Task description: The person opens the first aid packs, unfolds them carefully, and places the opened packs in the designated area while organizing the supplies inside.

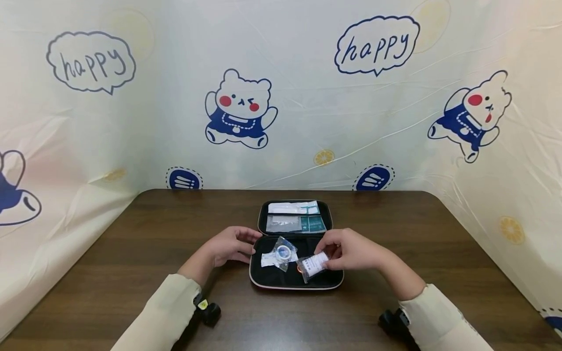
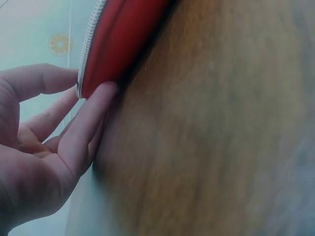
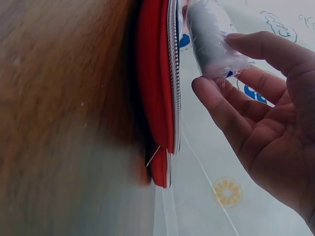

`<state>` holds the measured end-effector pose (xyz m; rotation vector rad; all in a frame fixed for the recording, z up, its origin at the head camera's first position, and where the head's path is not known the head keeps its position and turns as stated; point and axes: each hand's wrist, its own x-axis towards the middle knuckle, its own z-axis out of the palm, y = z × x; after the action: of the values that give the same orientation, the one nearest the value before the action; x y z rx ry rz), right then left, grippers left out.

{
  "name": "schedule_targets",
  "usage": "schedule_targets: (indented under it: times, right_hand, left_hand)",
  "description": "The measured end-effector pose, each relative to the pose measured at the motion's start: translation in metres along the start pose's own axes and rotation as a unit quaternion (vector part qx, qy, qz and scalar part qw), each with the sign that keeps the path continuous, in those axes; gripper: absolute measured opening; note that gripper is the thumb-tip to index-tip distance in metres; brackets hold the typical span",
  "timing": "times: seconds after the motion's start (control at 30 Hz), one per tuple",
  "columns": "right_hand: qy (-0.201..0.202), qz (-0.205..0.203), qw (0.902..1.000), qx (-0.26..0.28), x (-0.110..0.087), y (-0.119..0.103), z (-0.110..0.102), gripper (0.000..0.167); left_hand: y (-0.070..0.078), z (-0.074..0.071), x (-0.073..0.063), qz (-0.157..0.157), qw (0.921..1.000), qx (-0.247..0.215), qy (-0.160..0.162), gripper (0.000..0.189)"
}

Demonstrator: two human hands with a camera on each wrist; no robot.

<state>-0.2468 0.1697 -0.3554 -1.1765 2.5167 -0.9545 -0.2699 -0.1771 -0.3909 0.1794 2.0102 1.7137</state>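
An unzipped red case with a black inside lies on the table, its tray half (image 1: 285, 281) nearer me. My left hand (image 1: 232, 245) grips the case's left edge; in the left wrist view its fingers (image 2: 103, 96) lie against the red wall (image 2: 118, 49) and the zipper. Over the tray's right side, my right hand (image 1: 349, 249) pinches a bandage roll (image 1: 314, 263) in clear plastic with a white printed label. The right wrist view shows this wrapped roll (image 3: 206, 39) between thumb and fingertips. A clear packet with a white ring-shaped roll (image 1: 283, 252) lies in the tray.
The raised lid (image 1: 262, 222) at the back holds flat white and green packets (image 1: 291, 223) under a strap. A bit of orange (image 1: 299, 268) shows beside the bandage roll. The brown wooden table (image 1: 175, 209) ends at a printed cloth backdrop (image 1: 303, 122).
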Motion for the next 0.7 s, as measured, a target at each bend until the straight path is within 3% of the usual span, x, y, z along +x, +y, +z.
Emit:
schedule_targets:
  times: [0.43,0.7]
  right_hand:
    - [-0.040,-0.018,0.9989,-0.018,0.017,-0.006,0.009,0.014]
    - [-0.033,-0.003,0.9986,-0.041,0.024,-0.008,0.018,0.012]
  left_hand:
    - [-0.004,0.000,-0.002,0.021,0.9996,-0.007,-0.019,0.056]
    - [-0.004,0.001,-0.002,0.016,0.9996,-0.009,-0.022,0.056]
